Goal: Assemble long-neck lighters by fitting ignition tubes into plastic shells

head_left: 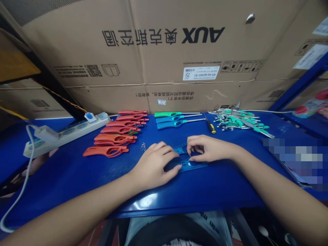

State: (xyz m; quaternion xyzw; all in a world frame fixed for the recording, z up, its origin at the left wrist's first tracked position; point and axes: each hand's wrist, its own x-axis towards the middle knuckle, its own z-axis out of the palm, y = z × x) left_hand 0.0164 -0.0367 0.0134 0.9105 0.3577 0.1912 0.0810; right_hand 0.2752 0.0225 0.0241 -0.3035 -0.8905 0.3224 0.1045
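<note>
While both hands (155, 165) hold blue casings (197, 166), the nearer one's long axis runs roughly left-right.

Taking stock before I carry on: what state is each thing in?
Blue casing pieces: side by side, under the hands
Left hand: bent, touching them
Right hand: fingers curled, at them
Red-orange casings: in a row, rodless
Green and blue lighters: rods fitted
Screwdriver: lying unheld
Green-and-metal parts: loosely piled
Power strip: plugged into; power unclear

Nearward of the blue casing (197, 166), the tabletop (200, 191) lies open. Red handles (99, 151) (small metal pieces (143, 147) alongside) obstruct the far left; cardboard (159, 68) walls off the back.
</note>
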